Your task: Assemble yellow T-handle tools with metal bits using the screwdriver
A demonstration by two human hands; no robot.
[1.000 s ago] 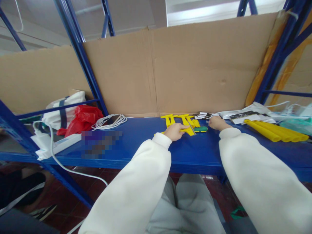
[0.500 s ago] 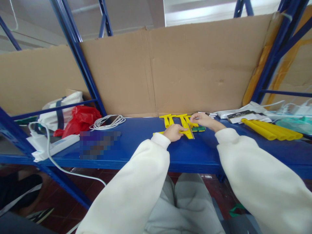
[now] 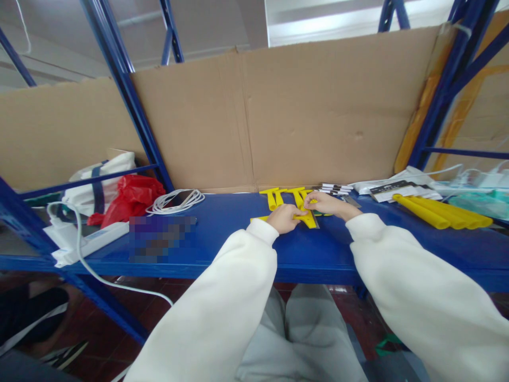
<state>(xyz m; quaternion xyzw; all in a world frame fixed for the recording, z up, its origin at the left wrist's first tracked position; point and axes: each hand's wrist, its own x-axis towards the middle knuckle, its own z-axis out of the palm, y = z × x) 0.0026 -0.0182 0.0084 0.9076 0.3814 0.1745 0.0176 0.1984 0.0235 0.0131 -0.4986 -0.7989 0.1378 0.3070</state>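
My left hand (image 3: 284, 218) grips a yellow T-shaped scraper (image 3: 310, 221) with a thin metal blade along its right edge; the scraper's handle comes out on the left of the hand. My right hand (image 3: 326, 204) is at the scraper's head, fingertips pinched together close to the blade end. Whatever is between them is too small to make out. Behind the hands lie more yellow T-shaped scraper pieces (image 3: 271, 198). A green and yellow tool is mostly hidden under my right hand.
Yellow tube-like handles (image 3: 441, 213) lie to the right on the blue shelf (image 3: 230, 239), near black-and-white packets (image 3: 401, 190). Small black-and-white packs (image 3: 336, 189) lie behind my right hand. On the left are a coiled white cable (image 3: 175, 201), a red bag (image 3: 139, 193) and a power strip (image 3: 93, 243).
My right hand has moved left and slightly down, onto the scraper's head, uncovering the small packs behind it. My left hand keeps hold of the scraper in nearly the same place.
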